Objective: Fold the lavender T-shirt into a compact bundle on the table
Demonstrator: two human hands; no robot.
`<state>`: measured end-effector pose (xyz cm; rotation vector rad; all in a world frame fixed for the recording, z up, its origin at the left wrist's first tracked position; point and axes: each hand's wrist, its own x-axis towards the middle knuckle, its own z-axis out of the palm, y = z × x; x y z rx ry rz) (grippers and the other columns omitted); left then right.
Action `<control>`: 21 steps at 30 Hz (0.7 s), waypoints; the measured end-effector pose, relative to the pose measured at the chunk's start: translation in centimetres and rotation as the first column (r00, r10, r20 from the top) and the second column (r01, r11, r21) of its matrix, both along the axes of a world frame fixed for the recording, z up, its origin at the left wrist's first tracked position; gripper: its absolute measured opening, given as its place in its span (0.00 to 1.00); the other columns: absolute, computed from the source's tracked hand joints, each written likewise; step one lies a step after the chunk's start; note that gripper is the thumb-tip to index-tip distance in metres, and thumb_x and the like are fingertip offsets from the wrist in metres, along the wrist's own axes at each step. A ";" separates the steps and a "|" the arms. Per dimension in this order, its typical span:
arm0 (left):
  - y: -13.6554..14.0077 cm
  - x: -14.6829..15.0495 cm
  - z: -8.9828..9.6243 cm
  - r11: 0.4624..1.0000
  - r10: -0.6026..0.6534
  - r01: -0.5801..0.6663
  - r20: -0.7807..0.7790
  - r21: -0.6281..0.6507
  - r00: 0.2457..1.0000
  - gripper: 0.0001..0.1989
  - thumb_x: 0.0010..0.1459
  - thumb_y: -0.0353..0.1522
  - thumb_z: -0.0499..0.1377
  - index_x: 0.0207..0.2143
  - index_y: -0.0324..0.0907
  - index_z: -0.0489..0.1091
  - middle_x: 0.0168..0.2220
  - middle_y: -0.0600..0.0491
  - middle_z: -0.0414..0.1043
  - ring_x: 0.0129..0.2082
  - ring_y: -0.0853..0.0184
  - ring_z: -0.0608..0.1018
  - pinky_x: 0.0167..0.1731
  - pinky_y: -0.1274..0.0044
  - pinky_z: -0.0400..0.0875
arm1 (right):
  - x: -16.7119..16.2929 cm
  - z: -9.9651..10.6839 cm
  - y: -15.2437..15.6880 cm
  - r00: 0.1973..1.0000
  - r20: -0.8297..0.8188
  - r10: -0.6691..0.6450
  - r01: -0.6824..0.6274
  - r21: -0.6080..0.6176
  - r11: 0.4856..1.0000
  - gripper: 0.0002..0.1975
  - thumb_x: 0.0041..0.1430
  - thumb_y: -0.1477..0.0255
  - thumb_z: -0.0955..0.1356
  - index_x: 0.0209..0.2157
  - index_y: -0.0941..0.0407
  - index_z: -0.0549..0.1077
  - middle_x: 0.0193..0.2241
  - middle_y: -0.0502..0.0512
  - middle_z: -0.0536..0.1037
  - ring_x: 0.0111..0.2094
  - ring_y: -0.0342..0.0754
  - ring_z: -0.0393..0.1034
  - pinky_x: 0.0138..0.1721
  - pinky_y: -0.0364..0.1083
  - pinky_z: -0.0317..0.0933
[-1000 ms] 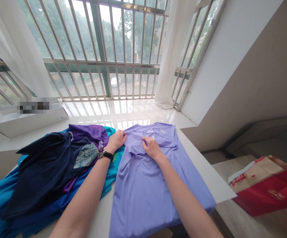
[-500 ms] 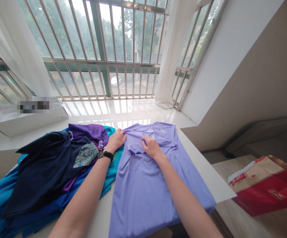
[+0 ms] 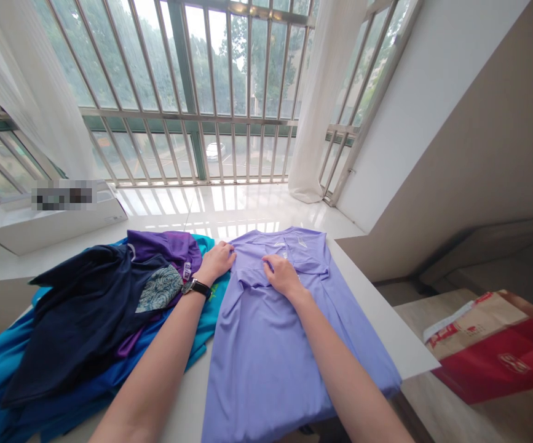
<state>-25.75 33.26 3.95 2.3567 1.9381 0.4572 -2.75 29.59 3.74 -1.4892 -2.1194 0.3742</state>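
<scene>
Nothing visibly moves since the earlier frame; left hand (image 3: 217, 258) and right hand (image 3: 285, 277) pinch the lilac shirt (image 3: 270, 338), and uneven pulling could crease it.

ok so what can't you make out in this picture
In the head view:
White box: contents masked by pixelation.
Lavender shirt: lower left cut off by the bottom edge.
Red and tan bag: right side cut off by the right edge.
Watch: dial too small and angled to read.

Daylight from the barred window (image 3: 259, 77) glares off the white sill (image 3: 248, 209), while the right-hand wall (image 3: 492, 160) lies in shadow.
</scene>
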 end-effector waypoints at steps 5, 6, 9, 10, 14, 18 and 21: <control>0.1 0.0 0.0 1.000 0.004 -0.003 0.007 -0.008 1.000 0.14 0.66 0.37 0.52 0.50 0.45 0.72 0.54 0.48 0.71 0.50 0.59 0.77 0.45 0.73 0.73 | 0.1 0.0 0.0 1.000 0.006 0.002 -0.002 -0.001 1.000 0.14 0.65 0.72 0.63 0.49 0.53 0.76 0.48 0.56 0.80 0.49 0.49 0.74 0.50 0.44 0.63; 0.1 0.0 0.0 1.000 0.006 -0.006 0.012 -0.004 1.000 0.15 0.66 0.37 0.52 0.50 0.44 0.72 0.54 0.48 0.70 0.49 0.59 0.77 0.44 0.73 0.73 | 0.1 -0.1 0.0 1.000 0.005 0.000 0.000 -0.001 1.000 0.14 0.65 0.72 0.63 0.49 0.53 0.76 0.48 0.56 0.80 0.49 0.49 0.74 0.50 0.44 0.63; 0.0 0.2 0.3 0.999 0.026 -0.028 0.040 0.041 0.999 0.16 0.67 0.36 0.52 0.53 0.44 0.70 0.56 0.47 0.69 0.47 0.60 0.78 0.44 0.72 0.73 | 0.1 -0.2 0.1 1.000 -0.002 0.001 -0.001 0.006 1.000 0.14 0.65 0.72 0.63 0.49 0.53 0.76 0.48 0.56 0.79 0.49 0.49 0.74 0.50 0.44 0.63; -0.1 0.3 0.4 0.997 0.035 -0.039 0.053 0.063 0.998 0.16 0.67 0.36 0.51 0.54 0.44 0.69 0.56 0.47 0.68 0.47 0.60 0.78 0.44 0.73 0.73 | 0.1 -0.2 0.2 1.000 -0.005 0.003 -0.002 0.009 1.000 0.14 0.65 0.73 0.63 0.49 0.53 0.75 0.48 0.56 0.79 0.49 0.49 0.74 0.50 0.44 0.63; -0.2 0.5 0.7 0.991 0.055 -0.065 0.088 0.116 0.995 0.16 0.68 0.36 0.50 0.55 0.44 0.68 0.56 0.46 0.68 0.46 0.62 0.79 0.44 0.74 0.73 | 0.1 -0.3 0.4 1.000 -0.021 0.006 -0.006 0.023 1.000 0.14 0.65 0.74 0.63 0.49 0.54 0.75 0.48 0.57 0.79 0.49 0.49 0.74 0.51 0.44 0.63; -0.2 0.4 0.4 0.997 0.041 -0.044 0.044 0.062 0.998 0.17 0.67 0.36 0.52 0.56 0.43 0.67 0.57 0.45 0.67 0.47 0.59 0.79 0.45 0.72 0.73 | 0.2 -0.3 0.5 1.000 -0.030 -0.006 0.007 0.039 0.999 0.16 0.65 0.75 0.63 0.51 0.54 0.75 0.49 0.57 0.79 0.50 0.49 0.73 0.52 0.45 0.63; -0.2 0.2 0.2 1.000 0.029 -0.029 0.005 0.003 1.000 0.18 0.66 0.37 0.53 0.56 0.43 0.66 0.59 0.45 0.65 0.48 0.59 0.79 0.44 0.72 0.74 | 0.2 -0.3 0.4 0.999 -0.029 -0.016 0.017 0.044 0.999 0.16 0.64 0.74 0.63 0.52 0.54 0.74 0.49 0.57 0.78 0.50 0.49 0.73 0.51 0.45 0.63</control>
